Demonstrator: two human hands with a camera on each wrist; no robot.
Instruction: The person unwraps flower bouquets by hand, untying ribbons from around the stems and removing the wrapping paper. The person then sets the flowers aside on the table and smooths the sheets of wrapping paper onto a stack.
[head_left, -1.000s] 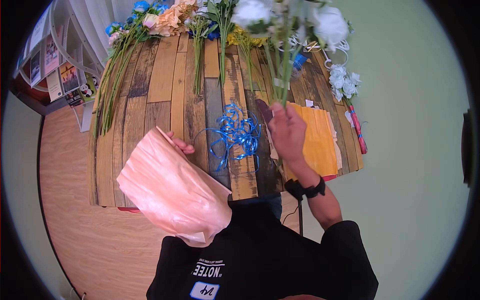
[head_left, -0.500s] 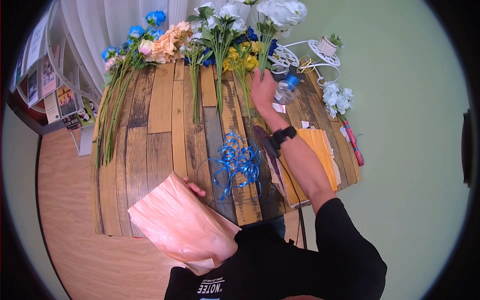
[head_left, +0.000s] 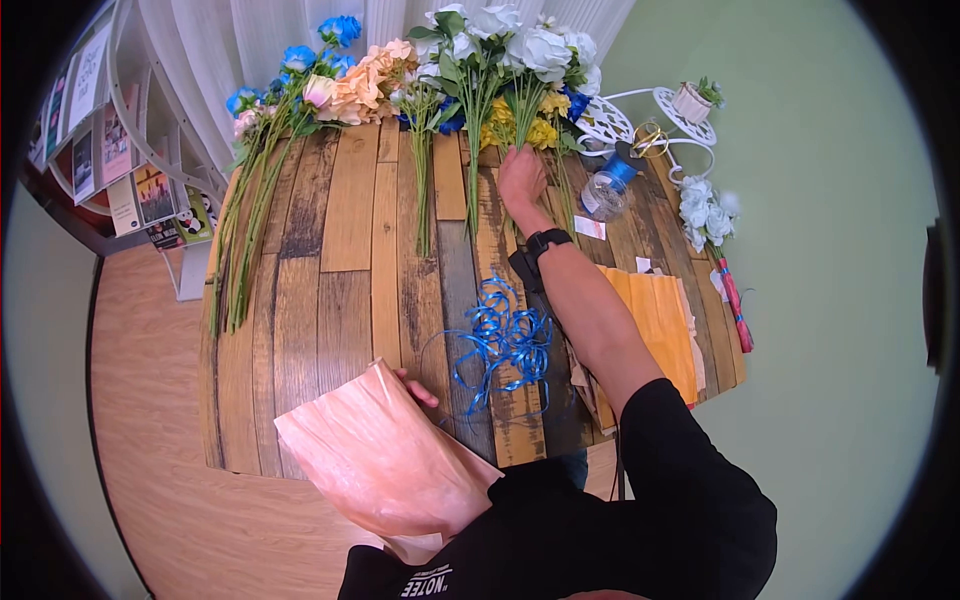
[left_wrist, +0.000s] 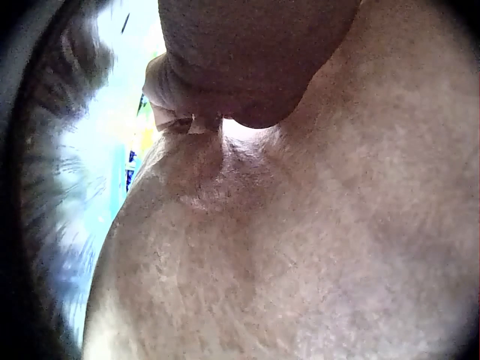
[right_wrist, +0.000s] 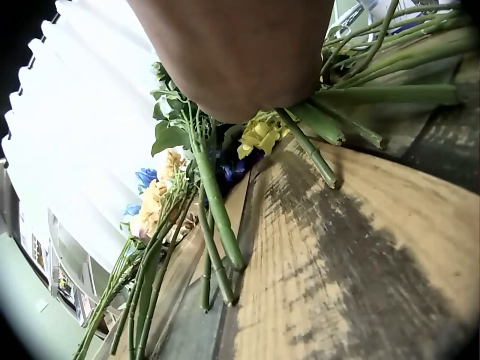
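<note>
At the back of the table, the right hand (head_left: 522, 178) grips the green stems of white flowers (head_left: 545, 52). Cut stem ends (right_wrist: 311, 154) stick out below the right hand (right_wrist: 240, 56) in the right wrist view, low over the wood. Near the front edge, the left hand (head_left: 418, 388) holds peach-pink wrapping paper (head_left: 385, 450); only a few fingertips show past the paper's edge. Skin of the left hand (left_wrist: 255, 217) fills most of the left wrist view, with the paper hard to make out.
Tangled blue ribbon (head_left: 505, 335) lies mid-table. Orange paper sheets (head_left: 655, 320) are under the right forearm. Blue, peach and yellow flowers (head_left: 540, 132) line the back. A ribbon spool (head_left: 622, 168), a clear container (head_left: 604, 198) and a wrapped white bouquet (head_left: 708, 218) are at the right.
The right hand has carried the white flowers from above mid-table to the back and lowered them among the others. The left hand still holds the paper. The head view has shifted.
</note>
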